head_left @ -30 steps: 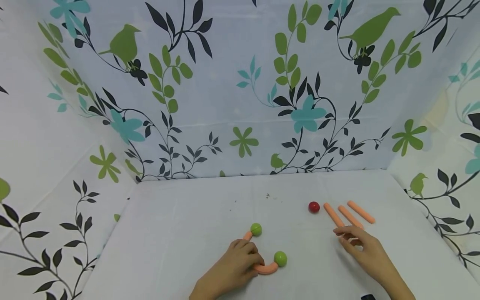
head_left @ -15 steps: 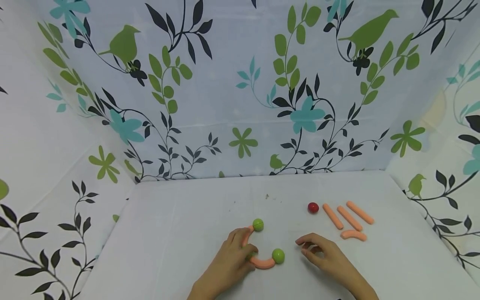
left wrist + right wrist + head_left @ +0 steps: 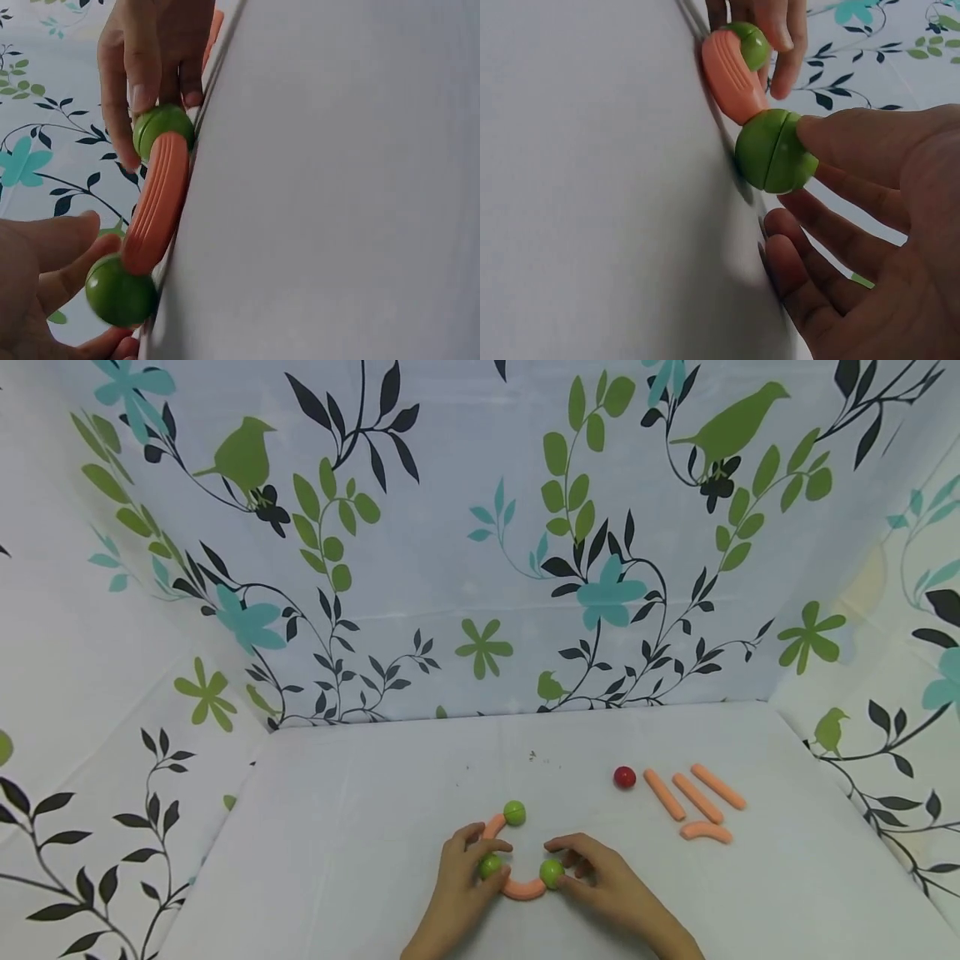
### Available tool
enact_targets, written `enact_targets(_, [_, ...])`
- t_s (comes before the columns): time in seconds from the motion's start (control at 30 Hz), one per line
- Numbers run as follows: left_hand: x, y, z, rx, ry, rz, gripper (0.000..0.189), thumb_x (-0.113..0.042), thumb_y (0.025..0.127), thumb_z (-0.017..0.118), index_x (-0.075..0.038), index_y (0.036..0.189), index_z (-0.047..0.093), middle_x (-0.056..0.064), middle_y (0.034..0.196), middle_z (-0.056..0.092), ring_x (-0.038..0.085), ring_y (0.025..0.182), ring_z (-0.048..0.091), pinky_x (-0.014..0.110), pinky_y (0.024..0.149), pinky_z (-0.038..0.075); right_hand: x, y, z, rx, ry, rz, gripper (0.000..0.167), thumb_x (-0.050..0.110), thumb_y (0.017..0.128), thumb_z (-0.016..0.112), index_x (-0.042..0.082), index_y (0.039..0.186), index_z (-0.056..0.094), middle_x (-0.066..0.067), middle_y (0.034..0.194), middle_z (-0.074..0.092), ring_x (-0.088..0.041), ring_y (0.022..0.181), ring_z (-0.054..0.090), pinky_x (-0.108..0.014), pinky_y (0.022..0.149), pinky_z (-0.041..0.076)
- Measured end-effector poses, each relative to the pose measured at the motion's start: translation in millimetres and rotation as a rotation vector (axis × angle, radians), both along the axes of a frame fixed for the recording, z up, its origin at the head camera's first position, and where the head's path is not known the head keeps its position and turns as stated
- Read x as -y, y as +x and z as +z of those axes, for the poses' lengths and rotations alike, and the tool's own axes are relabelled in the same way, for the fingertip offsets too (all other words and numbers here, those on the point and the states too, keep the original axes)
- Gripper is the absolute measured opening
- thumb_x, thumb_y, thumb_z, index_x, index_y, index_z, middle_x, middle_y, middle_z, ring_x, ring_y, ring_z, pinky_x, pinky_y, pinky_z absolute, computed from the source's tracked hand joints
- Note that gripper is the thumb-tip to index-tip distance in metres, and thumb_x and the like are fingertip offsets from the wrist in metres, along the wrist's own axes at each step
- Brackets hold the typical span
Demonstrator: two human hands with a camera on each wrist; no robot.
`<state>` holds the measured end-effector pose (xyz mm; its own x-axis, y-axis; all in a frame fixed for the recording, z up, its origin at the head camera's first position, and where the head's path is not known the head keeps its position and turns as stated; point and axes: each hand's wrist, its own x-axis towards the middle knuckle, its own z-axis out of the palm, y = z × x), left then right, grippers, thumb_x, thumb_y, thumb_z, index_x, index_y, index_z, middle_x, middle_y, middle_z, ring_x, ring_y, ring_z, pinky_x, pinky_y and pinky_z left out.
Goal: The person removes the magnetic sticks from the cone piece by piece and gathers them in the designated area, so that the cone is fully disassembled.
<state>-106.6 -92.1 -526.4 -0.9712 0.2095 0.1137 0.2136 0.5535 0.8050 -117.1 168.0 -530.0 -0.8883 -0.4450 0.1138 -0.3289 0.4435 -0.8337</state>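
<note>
In the head view a curved chain lies on the white table: a green ball (image 3: 515,812), an orange curved piece (image 3: 493,826), a second green ball (image 3: 491,865), another ridged orange curved piece (image 3: 523,890) and a third green ball (image 3: 552,873). My left hand (image 3: 459,872) holds the middle ball between thumb and fingers. At the chain's near right end, my right hand (image 3: 603,881) has its thumb against the third ball (image 3: 776,150), with fingers curved around its far side. A groove runs around that ball in the right wrist view.
Right of the hands lie a red ball (image 3: 624,777), straight orange sticks (image 3: 663,794) side by side and a loose orange curved piece (image 3: 706,832). Patterned cloth (image 3: 480,568) hangs behind the white table (image 3: 360,827) and at its sides.
My right hand has come left from beside the orange sticks to the chain's right-hand ball, leaving a curved piece by the sticks. My left hand has shifted slightly, uncovering the middle ball.
</note>
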Motion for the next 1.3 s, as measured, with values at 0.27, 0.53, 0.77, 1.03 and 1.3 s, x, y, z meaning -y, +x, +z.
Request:
enact_targets(0.27, [-3.1,-3.9,-10.6,0.032,0.003,0.053,0.021,-0.035,0.093,0.075,-0.03,0.113,0.074,0.017,0.151,0.045,0.032,0.131,0.039,0.054,0.1,0.04,13.1,1.9,-3.5,-0.006,0.036,-0.009,0.032,0.038,0.096,0.074,0.027,0.125,0.07,0.014,0.123,0.071,-0.004,0.113,0.063,-0.027,0.1,0.053])
enact_targets(0.53, [-3.0,-3.1,-13.6,0.006,-0.08,0.058,0.044,-0.033,0.091,0.078,-0.019,0.13,0.066,0.012,0.149,0.048,0.029,0.13,0.044,0.054,0.103,0.042,20.9,9.0,-11.4,-0.049,0.051,-0.078,0.027,0.044,0.094,0.076,0.031,0.117,0.071,0.021,0.114,0.069,0.0,0.106,0.06,-0.027,0.097,0.052])
enact_targets(0.77, [-4.2,-2.5,-12.9,-0.018,-0.08,0.069,0.048,-0.031,0.09,0.077,-0.014,0.132,0.063,0.013,0.147,0.05,0.03,0.128,0.045,0.054,0.103,0.042,23.7,10.0,-12.8,-0.068,0.065,-0.084,0.02,0.037,0.095,0.076,0.035,0.113,0.071,0.023,0.112,0.067,0.0,0.106,0.059,-0.028,0.097,0.052])
enact_targets(1.03, [-3.3,-1.7,-13.6,0.005,-0.093,0.074,0.047,-0.031,0.09,0.078,-0.016,0.132,0.063,0.01,0.148,0.049,0.027,0.129,0.044,0.052,0.104,0.042,25.3,9.2,-13.3,-0.1,0.069,-0.055,0.026,0.021,0.09,0.079,0.034,0.111,0.073,0.022,0.111,0.068,0.001,0.099,0.056,-0.026,0.09,0.052])
enact_targets(1.3, [-4.0,-3.6,-12.8,0.016,-0.087,0.071,0.047,-0.03,0.09,0.078,-0.017,0.133,0.063,0.009,0.15,0.048,0.027,0.13,0.044,0.053,0.106,0.041,22.9,8.5,-11.8,-0.077,0.09,-0.096,0.035,0.011,0.085,0.079,0.037,0.108,0.072,0.024,0.109,0.068,0.001,0.098,0.055,-0.025,0.088,0.05])
